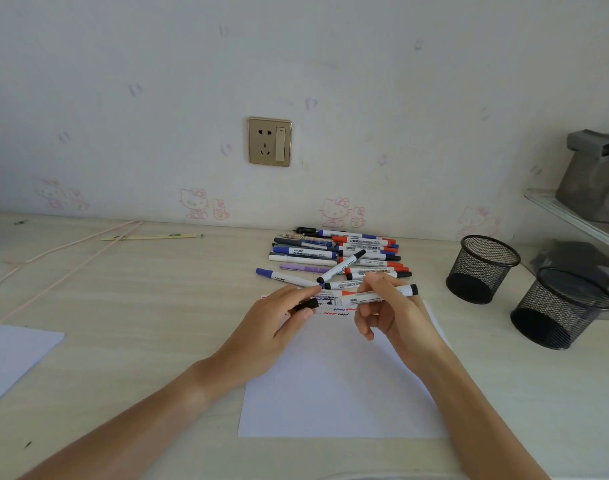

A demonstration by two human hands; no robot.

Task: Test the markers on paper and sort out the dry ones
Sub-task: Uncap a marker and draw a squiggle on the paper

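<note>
My right hand (386,306) pinched a black-ended marker (379,296) over the paper (341,393); my left hand (279,317) gripped its cap (305,304). I judged a light, slow squiggle best (below the earlier rows), the pile (337,258) lying just beyond.

The print on the markers in the pile (337,254) is too small to read. The left hand (275,327) covers part of the paper (337,393), and the grey object (595,174) is cut off by the right edge.
</note>
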